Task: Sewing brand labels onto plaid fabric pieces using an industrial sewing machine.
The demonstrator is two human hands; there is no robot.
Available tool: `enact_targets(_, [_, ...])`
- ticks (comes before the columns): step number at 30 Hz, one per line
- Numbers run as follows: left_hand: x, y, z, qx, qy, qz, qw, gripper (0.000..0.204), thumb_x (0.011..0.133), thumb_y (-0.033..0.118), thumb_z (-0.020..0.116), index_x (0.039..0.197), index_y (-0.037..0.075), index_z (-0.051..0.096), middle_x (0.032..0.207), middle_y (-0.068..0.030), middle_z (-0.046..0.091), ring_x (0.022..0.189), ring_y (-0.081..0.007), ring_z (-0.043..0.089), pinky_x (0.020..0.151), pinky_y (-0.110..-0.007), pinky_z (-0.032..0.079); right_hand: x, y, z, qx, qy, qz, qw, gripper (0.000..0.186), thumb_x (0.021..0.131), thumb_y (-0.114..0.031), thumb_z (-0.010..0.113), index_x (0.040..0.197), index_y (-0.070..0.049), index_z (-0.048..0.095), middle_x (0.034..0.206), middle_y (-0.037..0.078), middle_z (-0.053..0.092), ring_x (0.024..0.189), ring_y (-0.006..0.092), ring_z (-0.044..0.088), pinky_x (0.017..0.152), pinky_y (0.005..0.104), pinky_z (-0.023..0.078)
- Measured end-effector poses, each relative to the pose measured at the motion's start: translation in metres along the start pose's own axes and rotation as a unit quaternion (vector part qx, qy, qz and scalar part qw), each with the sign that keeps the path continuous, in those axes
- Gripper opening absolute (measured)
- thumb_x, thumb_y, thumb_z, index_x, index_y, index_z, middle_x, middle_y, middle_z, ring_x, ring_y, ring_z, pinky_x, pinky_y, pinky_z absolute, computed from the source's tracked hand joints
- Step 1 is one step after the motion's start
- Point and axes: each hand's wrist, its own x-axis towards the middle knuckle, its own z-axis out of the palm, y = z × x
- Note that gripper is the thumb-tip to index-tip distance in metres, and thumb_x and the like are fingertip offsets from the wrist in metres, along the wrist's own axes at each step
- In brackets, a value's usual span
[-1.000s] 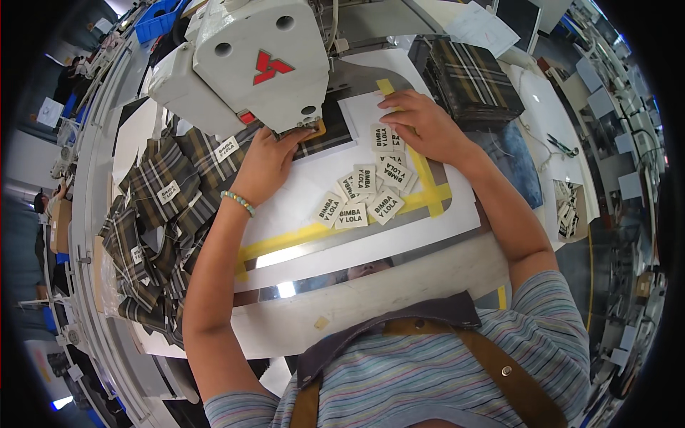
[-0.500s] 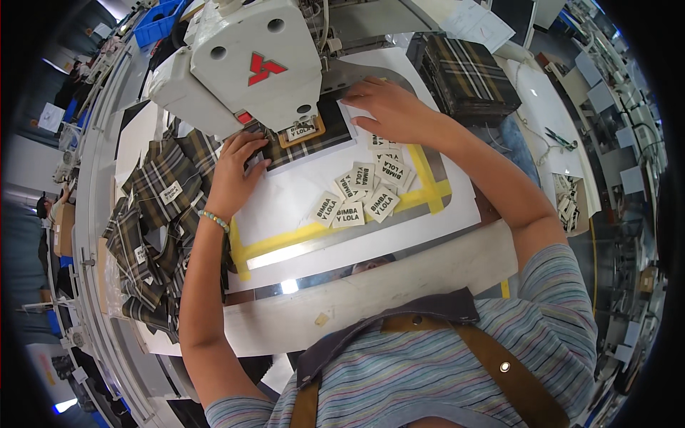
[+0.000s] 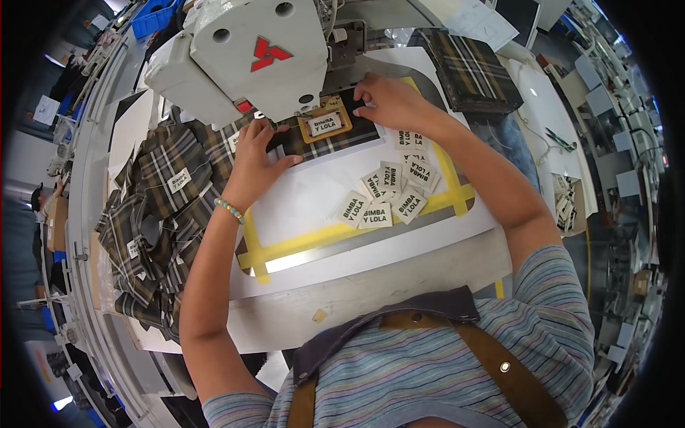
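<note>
Under the white sewing machine head [image 3: 246, 60] lies a dark plaid fabric piece [image 3: 357, 133] on a white work plate edged with yellow tape [image 3: 321, 251]. A small tan frame [image 3: 307, 133] rests on the fabric around a pale printed label [image 3: 327, 123]. My left hand [image 3: 251, 160] is at the fabric's left end, fingers bent forward and thumb apart, a beaded bracelet on its wrist. At the right end, my right hand [image 3: 392, 105] touches near the fabric's edge, fingers curled with a gap to the thumb. Several loose labels [image 3: 389, 187] lie on the plate below my right hand.
A heap of plaid pieces with labels [image 3: 153, 200] lies at the left. Folded plaid fabric is stacked [image 3: 474, 71] at the far right. Beyond my right arm are small snips [image 3: 561, 139] and a box of labels [image 3: 571, 227]. A blue crate [image 3: 153, 18] stands far left.
The work plate has shifted right, carrying the fabric, tan frame and loose labels. My left hand has moved right with it. The fingers of my right hand have curled in more.
</note>
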Motion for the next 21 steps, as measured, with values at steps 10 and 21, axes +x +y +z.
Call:
enact_targets(10, [0.013, -0.015, 0.020, 0.001, 0.070, 0.023, 0.997, 0.042, 0.077, 0.021, 0.095, 0.106, 0.000, 0.073, 0.110, -0.0116, 0.062, 0.114, -0.0365, 0.053, 0.102, -0.046, 0.046, -0.003, -0.002, 0.002, 0.054, -0.020, -0.015, 0.998, 0.023, 0.090, -0.021, 0.080, 0.108, -0.006, 0.078, 0.097, 0.015, 0.076, 0.092, 0.0353, 0.075, 0.083, 0.0464, 0.058])
enact_targets(21, [0.001, 0.018, 0.010, -0.008, 0.089, 0.016, 0.996, 0.018, 0.080, 0.002, 0.086, 0.084, 0.000, 0.068, 0.093, -0.0100, 0.067, 0.101, -0.0318, 0.059, 0.090, -0.042, 0.049, -0.022, 0.006, -0.012, 0.063, -0.012, -0.007, 0.998, 0.018, 0.093, -0.018, 0.077, 0.098, -0.001, 0.076, 0.097, 0.016, 0.077, 0.085, 0.0330, 0.074, 0.077, 0.0416, 0.057])
